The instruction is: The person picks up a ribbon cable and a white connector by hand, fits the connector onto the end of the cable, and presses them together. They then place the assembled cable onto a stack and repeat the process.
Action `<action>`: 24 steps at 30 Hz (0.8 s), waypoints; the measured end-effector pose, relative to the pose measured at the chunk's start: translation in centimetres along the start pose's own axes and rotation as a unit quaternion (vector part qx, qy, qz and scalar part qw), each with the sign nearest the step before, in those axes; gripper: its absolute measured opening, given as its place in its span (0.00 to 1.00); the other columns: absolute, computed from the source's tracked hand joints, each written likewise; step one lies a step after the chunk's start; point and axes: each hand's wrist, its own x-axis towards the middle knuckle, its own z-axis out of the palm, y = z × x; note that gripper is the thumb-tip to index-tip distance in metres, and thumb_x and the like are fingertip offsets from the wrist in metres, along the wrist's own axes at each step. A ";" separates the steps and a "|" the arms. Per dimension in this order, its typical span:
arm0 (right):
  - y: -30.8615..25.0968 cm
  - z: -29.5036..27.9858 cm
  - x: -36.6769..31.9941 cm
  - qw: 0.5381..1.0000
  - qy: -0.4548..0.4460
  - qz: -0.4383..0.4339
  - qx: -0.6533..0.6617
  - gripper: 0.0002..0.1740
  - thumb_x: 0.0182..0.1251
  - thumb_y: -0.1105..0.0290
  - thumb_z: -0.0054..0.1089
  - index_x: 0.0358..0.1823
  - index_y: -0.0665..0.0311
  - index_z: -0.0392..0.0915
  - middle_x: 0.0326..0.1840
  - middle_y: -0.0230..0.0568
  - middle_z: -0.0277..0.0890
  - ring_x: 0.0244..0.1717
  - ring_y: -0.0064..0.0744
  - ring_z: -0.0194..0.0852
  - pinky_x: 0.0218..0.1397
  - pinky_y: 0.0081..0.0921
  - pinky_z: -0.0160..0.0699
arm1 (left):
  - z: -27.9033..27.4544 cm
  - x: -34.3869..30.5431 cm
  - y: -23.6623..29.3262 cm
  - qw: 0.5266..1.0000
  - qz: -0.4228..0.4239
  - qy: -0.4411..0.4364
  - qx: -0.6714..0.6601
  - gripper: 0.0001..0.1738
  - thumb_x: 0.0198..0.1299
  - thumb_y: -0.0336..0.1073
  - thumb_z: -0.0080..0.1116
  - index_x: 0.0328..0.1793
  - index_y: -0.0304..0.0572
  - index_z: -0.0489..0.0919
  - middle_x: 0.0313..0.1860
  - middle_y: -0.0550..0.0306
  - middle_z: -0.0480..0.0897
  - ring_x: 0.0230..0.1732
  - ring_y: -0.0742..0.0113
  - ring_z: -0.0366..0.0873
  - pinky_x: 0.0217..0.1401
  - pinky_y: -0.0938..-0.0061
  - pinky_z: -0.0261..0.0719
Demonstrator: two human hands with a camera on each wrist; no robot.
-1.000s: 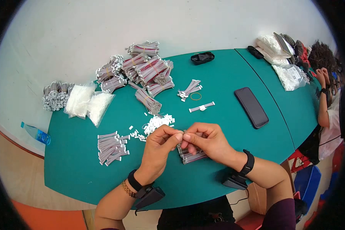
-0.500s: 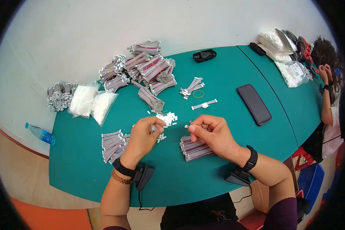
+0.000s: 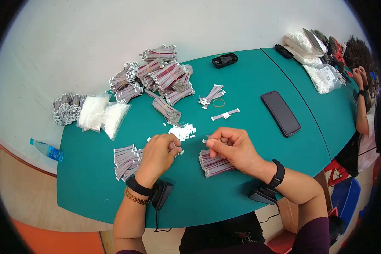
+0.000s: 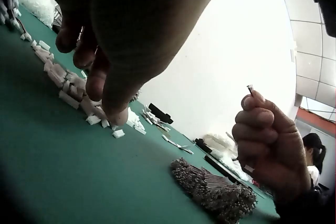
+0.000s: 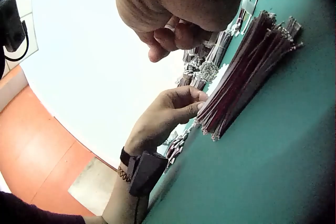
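Observation:
My left hand (image 3: pixel 156 154) is lowered over loose white connector housings (image 3: pixel 184 132). In the left wrist view its fingertips are right at several housings (image 4: pixel 71 87) on the table, fingers reaching down and loosely bent. My right hand (image 3: pixel 233 148) pinches a short grey ribbon cable (image 4: pixel 250 90) between thumb and forefinger, most of it hidden in the hand. Its bare wire ends stick up past the fingertips in the left wrist view. Below the right hand lies a bundle of grey and purple ribbon cables (image 3: pixel 215 164) with metal-tipped ends. Cables with white ends (image 3: pixel 126 161) lie left of my left hand.
Bundled cables (image 3: pixel 167 78) are heaped at the back, beside bags of white pieces (image 3: pixel 91 112). A rubber band (image 3: pixel 218 103), a few cables (image 3: pixel 211 95) and a phone (image 3: pixel 280 113) lie farther right. Another person's arm (image 3: pixel 362 112) shows at the far right.
Both hands were together at the fingertips, then parted. My left hand moved left and down to the loose white housings. The right hand shifted slightly right, still pinching the cable.

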 end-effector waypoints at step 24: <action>-0.2 -0.1 0.1 1.000 -0.015 -0.011 -0.018 0.07 0.66 0.70 0.56 0.34 0.66 0.76 0.23 0.28 0.76 0.24 0.09 0.67 0.26 0.11 0.64 | 0.3 0.0 3.2 0.789 -0.061 -0.037 -0.610 0.04 0.58 0.26 0.57 0.39 0.36 0.74 0.35 0.53 0.81 0.36 0.70 0.79 0.41 0.78 0.77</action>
